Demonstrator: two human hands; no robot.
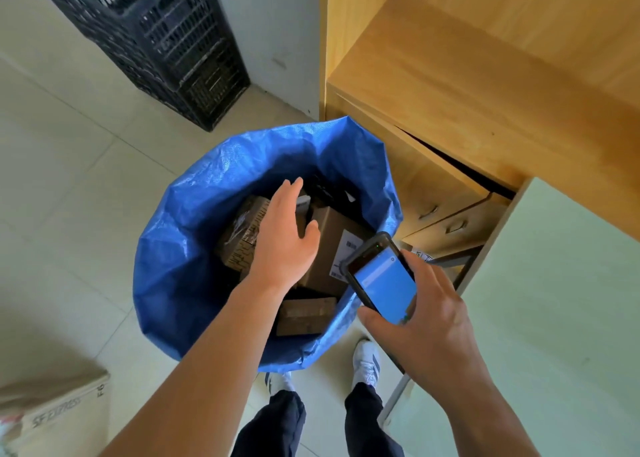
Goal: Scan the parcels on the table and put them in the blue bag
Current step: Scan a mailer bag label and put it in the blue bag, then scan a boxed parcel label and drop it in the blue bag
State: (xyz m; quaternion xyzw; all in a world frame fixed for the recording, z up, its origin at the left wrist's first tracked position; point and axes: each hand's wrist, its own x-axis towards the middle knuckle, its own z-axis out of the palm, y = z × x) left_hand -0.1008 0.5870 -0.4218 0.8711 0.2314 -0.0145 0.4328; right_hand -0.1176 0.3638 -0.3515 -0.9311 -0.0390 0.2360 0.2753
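Far left of the left hand, low on the floor: a cardboard carton [52, 411] printed "SF EXPRESS", its other marks too blurred to read; up and left of that hand, black slatted crates [156, 34] stacked against the wall; next, the blue bag [173, 266], standing on the floor with its mouth spread wide, probably so as to take parcels without a hand holding it open; inside, under the left hand, a tape-wrapped parcel [242, 231]; then the left hand [282, 238] itself, flat and empty, fingers straight, palm down over the load, touching or just above it, cannot tell which; just right of its thumb, a brown box [332, 245] bearing a white barcode label, print too small to read; under the wrist, near the bag's rim, a small brown parcel [304, 314]; all three already bagged; further right, the right hand [426, 318] curled round a handheld scanner [381, 280], blue screen tilted up toward the wearer, likely kept ready for another scan; right of that hand, the pale tabletop [554, 318]; above it, a wooden shelf unit [485, 93] with drawers.
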